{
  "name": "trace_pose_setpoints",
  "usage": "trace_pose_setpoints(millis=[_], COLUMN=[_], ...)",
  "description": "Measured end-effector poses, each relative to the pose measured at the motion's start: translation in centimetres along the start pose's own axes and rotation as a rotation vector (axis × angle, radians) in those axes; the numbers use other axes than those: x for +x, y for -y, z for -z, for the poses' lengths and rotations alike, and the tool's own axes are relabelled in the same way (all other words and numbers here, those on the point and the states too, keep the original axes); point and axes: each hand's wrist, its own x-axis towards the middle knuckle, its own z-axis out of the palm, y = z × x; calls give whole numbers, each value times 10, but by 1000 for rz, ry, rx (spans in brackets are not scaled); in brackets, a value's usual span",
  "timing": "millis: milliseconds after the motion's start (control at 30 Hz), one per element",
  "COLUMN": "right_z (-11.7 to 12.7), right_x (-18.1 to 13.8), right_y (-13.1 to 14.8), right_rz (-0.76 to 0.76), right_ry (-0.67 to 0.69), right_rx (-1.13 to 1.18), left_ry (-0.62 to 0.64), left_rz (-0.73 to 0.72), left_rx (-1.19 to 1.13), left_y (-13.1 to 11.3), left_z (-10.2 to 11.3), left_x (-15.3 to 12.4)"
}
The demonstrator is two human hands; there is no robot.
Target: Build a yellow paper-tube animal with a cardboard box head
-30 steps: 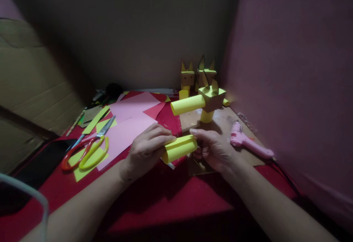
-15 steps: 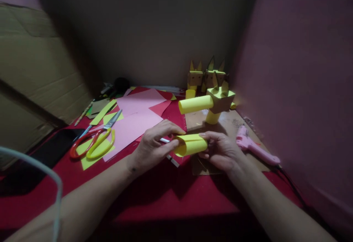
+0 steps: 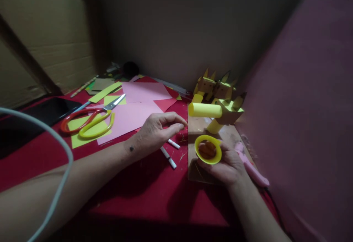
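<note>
My right hand [image 3: 230, 166] holds a rolled yellow paper tube [image 3: 196, 149], its open end turned toward me. Through the ring, fingertips show inside or behind the tube; which of the two I cannot tell. My left hand [image 3: 162, 128] hovers to the left of the tube, apart from it, thumb tip close against the fingers and nothing visible between them. Just beyond my right hand stands a cardboard box head with pointed ears [image 3: 231, 115], on a yellow paper leg [image 3: 214, 126]. A longer yellow paper tube [image 3: 205, 110] sticks out from it to the left.
Scissors [image 3: 93, 124] lie left on yellow and pink paper [image 3: 132, 118]. Two white sticks [image 3: 168, 157] rest near my left hand. A pink glue gun [image 3: 255, 172] lies right on a cardboard sheet [image 3: 197, 170]. More eared cardboard figures [image 3: 206, 84] stand behind. A pale cable [image 3: 62, 146] crosses the left.
My left hand has let go of the yellow paper tube. My right hand has turned the tube so its opening faces me. The view has shifted and tilted.
</note>
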Motion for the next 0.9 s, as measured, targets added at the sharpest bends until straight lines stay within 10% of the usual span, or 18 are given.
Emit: trace_pose_setpoints(millis=[433, 900], right_z=[7, -15], right_x=[5, 14], right_y=[2, -23], right_rz=[57, 342], right_ry=[-6, -74], right_rx=[-17, -198], left_ry=[24, 134], left_rz=[-78, -842], left_rx=[-44, 687], left_y=[-6, 10], left_z=[3, -6], left_x=[-5, -8])
